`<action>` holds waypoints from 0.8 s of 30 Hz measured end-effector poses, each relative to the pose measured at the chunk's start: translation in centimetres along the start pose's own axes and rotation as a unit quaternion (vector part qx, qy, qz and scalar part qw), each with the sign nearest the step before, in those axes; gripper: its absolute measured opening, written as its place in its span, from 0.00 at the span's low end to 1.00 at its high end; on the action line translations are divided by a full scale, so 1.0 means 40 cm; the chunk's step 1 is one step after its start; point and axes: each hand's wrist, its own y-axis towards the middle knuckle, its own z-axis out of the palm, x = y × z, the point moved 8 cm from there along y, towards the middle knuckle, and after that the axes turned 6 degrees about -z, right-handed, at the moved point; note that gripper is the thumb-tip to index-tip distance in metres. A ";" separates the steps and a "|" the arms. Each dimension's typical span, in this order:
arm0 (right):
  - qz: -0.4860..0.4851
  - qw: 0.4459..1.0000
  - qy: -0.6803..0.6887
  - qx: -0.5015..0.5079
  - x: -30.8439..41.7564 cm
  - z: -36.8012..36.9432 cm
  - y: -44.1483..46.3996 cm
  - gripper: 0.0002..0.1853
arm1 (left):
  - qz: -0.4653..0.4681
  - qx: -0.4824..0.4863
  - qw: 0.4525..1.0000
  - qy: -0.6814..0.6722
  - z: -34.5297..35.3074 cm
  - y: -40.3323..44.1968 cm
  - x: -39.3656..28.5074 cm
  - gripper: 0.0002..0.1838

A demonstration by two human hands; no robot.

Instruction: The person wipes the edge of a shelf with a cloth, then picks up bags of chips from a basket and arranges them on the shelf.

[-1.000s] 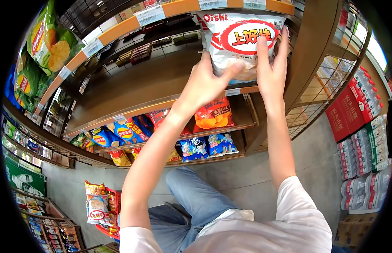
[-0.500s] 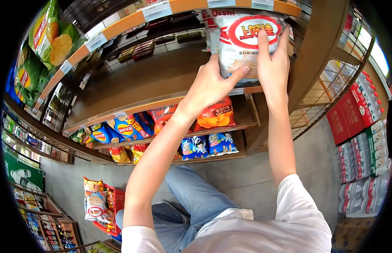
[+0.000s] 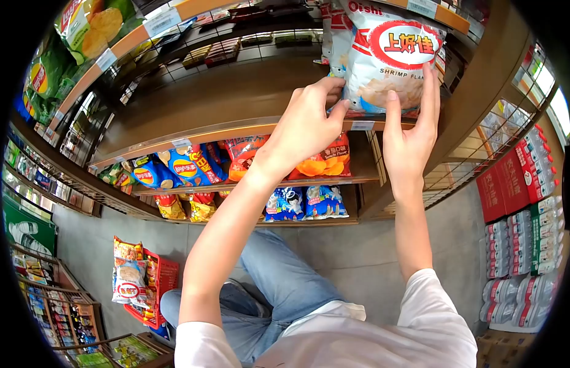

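A white and red Oishi shrimp flakes bag (image 3: 392, 67) stands upright on the brown shelf, with other white bags (image 3: 336, 40) partly hidden behind its left side. At the bag's lower left edge is my left hand (image 3: 311, 119), its fingers bent and its thumb apart from them; whether it touches the bag is hard to tell. My right hand (image 3: 414, 138) rests its outstretched fingers and thumb against the bag's lower right front, not wrapped round it.
Lower shelves carry blue chip bags (image 3: 190, 165), orange-red chip bags (image 3: 325, 162) and blue snack bags (image 3: 327, 202). A red basket (image 3: 167, 273) with snack bags stands on the floor at left. Packs of bottled water (image 3: 518, 242) are stacked at right. A brown shelf post (image 3: 466, 110) rises beside my right hand.
My left hand has slid off the bag's front to its lower left edge. The right hand has moved lower on the bag. The view has shifted slightly.
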 end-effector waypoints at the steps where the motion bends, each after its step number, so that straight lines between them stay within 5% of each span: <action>1: -0.003 1.000 0.002 0.002 0.008 -0.001 0.004 0.30 | 0.024 -0.015 1.000 0.007 -0.011 -0.002 -0.009 0.18; 9: -0.068 0.988 0.124 -0.059 0.095 0.037 -0.020 0.23 | -0.010 -0.124 0.992 0.036 -0.190 -0.075 0.021 0.16; 15: 0.051 0.930 0.364 0.018 0.093 0.173 -0.047 0.16 | -0.054 -0.248 0.967 0.032 -0.348 -0.150 0.086 0.13; 24: 0.071 0.896 0.433 0.062 0.201 0.305 -0.076 0.11 | -0.086 -0.321 0.943 0.005 -0.482 -0.303 0.102 0.10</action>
